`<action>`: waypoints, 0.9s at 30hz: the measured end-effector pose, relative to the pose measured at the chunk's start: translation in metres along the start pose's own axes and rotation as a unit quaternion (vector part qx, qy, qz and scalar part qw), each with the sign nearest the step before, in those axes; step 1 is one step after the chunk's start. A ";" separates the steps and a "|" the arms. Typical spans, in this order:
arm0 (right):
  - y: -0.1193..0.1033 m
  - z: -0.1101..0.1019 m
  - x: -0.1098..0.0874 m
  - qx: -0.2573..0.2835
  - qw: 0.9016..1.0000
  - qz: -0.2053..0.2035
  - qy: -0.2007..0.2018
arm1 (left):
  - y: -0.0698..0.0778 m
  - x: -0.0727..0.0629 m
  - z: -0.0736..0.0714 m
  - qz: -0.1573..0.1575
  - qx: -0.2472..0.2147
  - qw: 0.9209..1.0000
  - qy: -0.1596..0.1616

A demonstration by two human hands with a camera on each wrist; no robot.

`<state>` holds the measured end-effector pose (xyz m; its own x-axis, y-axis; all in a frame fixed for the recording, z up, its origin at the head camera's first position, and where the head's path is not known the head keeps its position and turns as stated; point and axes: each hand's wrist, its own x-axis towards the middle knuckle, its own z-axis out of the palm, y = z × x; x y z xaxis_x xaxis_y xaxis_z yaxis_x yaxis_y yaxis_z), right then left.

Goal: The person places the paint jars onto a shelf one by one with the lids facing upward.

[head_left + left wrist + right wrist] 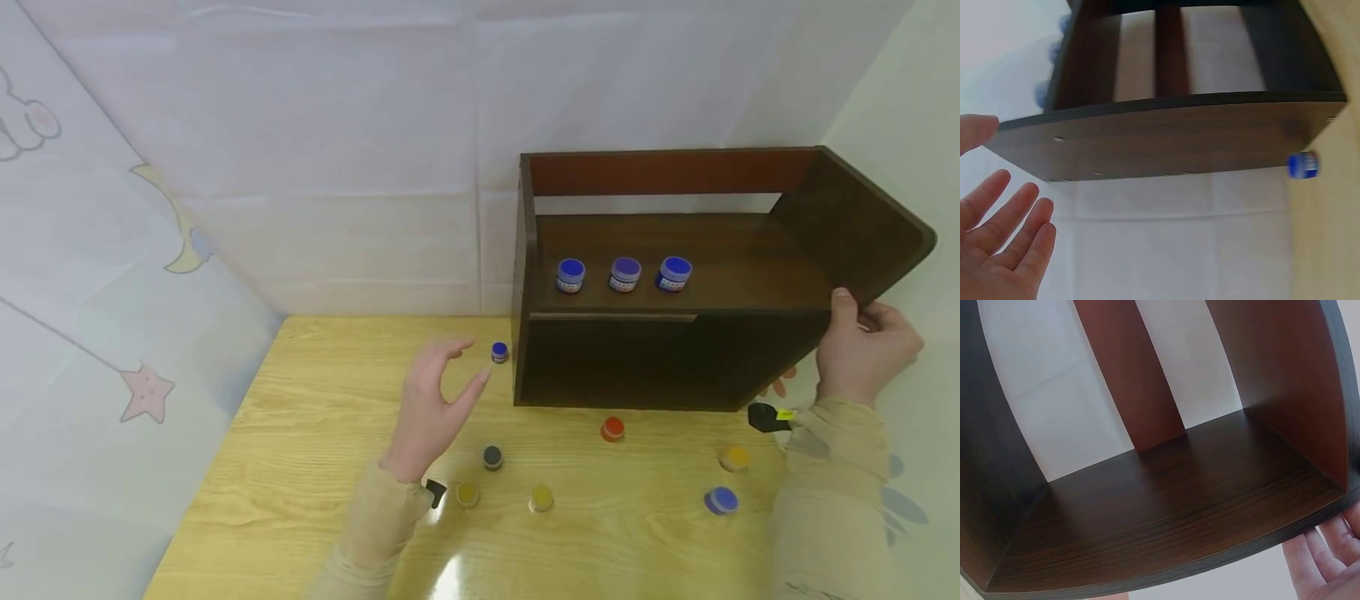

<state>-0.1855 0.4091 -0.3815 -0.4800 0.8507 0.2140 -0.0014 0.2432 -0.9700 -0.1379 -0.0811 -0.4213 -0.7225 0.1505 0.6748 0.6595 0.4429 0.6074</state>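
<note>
A dark brown two-tier shelf (660, 233) stands on the wooden table against the wall. My right hand (866, 346) grips the front edge of its right side panel, thumb at the edge and fingers along the outside; those fingers (1316, 556) show beneath the panel in the right wrist view. My left hand (431, 400) holds nothing, fingers and thumb spread in a curve, left of the shelf. Close to its fingertips in the head view is a small blue-lidded jar (499, 352), beside the shelf's left panel (1172, 140). Three jars with blue or purple lids (625, 273) sit on the upper tier.
In front of the shelf stand a red-lidded jar (612, 429), a dark-lidded jar (492, 457) and two yellow-lidded jars (541, 497). An orange-lidded jar (734, 457) and a blue-lidded jar (722, 500) are toward the right. A printed wall covering (337, 167) surrounds the table.
</note>
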 end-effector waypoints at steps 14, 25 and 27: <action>0.003 0.000 0.002 0.016 1.000 0.026 0.000 | -0.048 -0.052 0.034 -0.215 -0.046 0.975 0.021; 0.005 0.002 0.006 0.020 1.000 0.016 0.000 | -0.080 -0.082 0.053 -0.313 -0.084 0.944 0.062; 0.006 0.001 0.006 0.023 1.000 0.019 -0.003 | -0.084 -0.080 0.058 -0.307 -0.089 0.946 0.052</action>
<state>-0.1897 0.4155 -0.3860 -0.4850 0.8564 0.1770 -0.0230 0.1899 -0.9815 -0.1478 -0.0787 -0.5507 -0.9623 -0.1793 0.2045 0.1537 0.2617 0.9528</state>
